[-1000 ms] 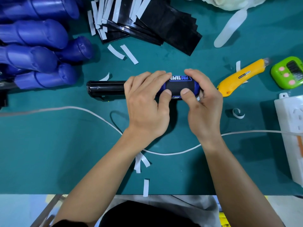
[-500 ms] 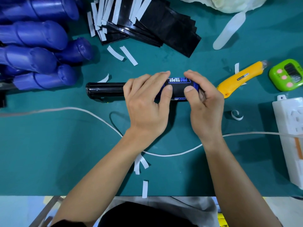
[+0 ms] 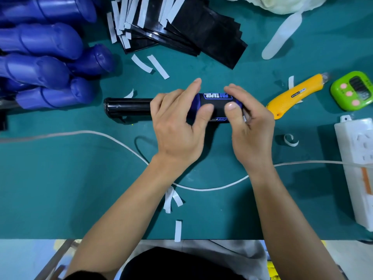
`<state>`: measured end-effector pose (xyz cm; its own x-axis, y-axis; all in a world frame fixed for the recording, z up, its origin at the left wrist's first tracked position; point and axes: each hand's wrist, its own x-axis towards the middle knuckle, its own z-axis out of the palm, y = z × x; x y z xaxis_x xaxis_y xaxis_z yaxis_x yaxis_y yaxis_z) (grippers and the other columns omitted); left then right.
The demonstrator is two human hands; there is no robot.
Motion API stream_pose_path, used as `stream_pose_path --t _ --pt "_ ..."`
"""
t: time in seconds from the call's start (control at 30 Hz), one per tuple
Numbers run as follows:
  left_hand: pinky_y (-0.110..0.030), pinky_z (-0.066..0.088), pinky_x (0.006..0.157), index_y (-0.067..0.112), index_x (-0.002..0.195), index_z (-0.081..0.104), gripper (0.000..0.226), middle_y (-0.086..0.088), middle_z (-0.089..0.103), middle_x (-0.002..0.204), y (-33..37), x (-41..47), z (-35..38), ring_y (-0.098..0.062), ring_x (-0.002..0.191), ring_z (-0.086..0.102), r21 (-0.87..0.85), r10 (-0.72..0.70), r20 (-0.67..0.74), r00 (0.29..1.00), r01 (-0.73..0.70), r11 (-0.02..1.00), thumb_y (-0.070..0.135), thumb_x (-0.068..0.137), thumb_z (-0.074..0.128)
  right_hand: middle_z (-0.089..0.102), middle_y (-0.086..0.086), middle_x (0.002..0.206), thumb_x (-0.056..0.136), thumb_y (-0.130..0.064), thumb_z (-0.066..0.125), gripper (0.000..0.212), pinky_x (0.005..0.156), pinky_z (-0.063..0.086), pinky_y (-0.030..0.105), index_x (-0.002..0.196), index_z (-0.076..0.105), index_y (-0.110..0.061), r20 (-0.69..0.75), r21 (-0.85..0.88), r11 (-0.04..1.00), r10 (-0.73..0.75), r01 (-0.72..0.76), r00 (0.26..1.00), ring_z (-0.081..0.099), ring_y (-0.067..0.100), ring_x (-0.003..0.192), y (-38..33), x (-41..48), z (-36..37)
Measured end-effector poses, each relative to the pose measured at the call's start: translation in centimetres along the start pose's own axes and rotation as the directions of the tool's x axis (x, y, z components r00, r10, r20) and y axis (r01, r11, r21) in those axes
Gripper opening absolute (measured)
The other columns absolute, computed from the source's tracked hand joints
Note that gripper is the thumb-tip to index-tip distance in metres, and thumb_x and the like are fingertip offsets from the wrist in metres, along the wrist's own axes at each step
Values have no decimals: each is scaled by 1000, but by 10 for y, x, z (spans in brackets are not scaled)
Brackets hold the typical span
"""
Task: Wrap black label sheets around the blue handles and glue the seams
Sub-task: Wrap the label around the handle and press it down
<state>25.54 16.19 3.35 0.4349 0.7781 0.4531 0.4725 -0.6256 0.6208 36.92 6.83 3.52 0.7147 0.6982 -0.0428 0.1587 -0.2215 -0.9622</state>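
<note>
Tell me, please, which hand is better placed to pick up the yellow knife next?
Right, probably. The right hand grips the labelled handle just beside the yellow knife; the left hand grips it farther away, on the opposite side.

A yellow utility knife [image 3: 296, 93] is laid beside a green timer [image 3: 353, 90]; a white power strip [image 3: 355, 158] is placed at the right edge of the teal mat [image 3: 60, 188].

The mat [image 3: 60, 188] is showing plain teal. The handles [image 3: 42, 39] are showing deep blue, the label sheets [image 3: 212, 37] glossy black with white strips. The wrapped label [image 3: 219, 104] is carrying white-and-blue letters on black. The knife [image 3: 290, 97] is glowing yellow.
</note>
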Motion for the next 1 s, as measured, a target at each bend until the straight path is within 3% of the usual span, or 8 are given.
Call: stream_pose_path --t 0.1,0.2,0.47,0.6,0.7,0.8,0.87,1.0 --pt "-22 30 105 7 117 76 36 3 77 101 0 1 5 -15 94 65 27 1 -38 999 0 1000 33 93 73 68 2 136 98 -16 65 31 112 48 33 129 71 -14 -38 -53 999 2 -4 999 61 9 130 -1 0 7" --pt "-21 28 107 7 117 76 30 3 76 102 -3 0 4 -16 97 63 17 21 -40 999 -20 1000 27 95 73 65 5 141 104 -7 59 31 117 45 35 134 68 -10 15 -18 1000 -6 6 1000 57 11 138 1 1 0" --pt "-25 31 104 6 121 74 25 0 76 105 -3 -1 -1 -16 99 61 7 66 -6 998 -66 998 14 100 63 67 0 134 105 2 50 34 111 43 19 130 67 -16 55 103 994 27 -33 998 58 9 136 -1 5 -9" --pt "-27 32 102 4 121 74 25 -1 76 107 -2 -2 -2 -18 98 63 9 75 -2 997 -75 997 6 100 61 73 3 124 95 -5 66 27 106 52 31 119 70 -18 -19 88 995 57 -55 998 68 11 119 -7 3 3" --pt "-27 33 101 3 121 74 28 -2 76 106 -3 -2 -2 -19 96 63 -1 56 -2 998 -56 998 1 101 55 69 3 133 100 1 59 33 113 46 28 125 68 -17 33 83 995 44 -46 999 62 10 131 -3 4 -2" --pt "-27 33 102 5 123 74 29 0 76 106 -2 -2 -3 -17 97 64 -12 35 15 999 -34 999 9 101 55 67 -5 133 103 1 52 35 111 43 19 129 66 -18 50 102 994 36 -41 998 59 5 134 0 6 -10" --pt "-26 31 103 7 125 73 32 2 76 107 0 -1 -2 -16 99 64 -1 24 33 999 -24 1000 23 101 58 73 -9 123 102 -5 54 30 104 47 17 122 71 -19 16 155 985 74 -75 997 65 4 124 -2 7 -9" --pt "-24 30 104 9 124 73 32 4 76 104 -3 -1 1 -16 97 64 41 44 27 999 -45 998 28 99 65 73 -13 114 96 -7 65 28 98 54 26 117 69 -23 18 95 994 53 -55 998 71 9 109 -3 7 -3"
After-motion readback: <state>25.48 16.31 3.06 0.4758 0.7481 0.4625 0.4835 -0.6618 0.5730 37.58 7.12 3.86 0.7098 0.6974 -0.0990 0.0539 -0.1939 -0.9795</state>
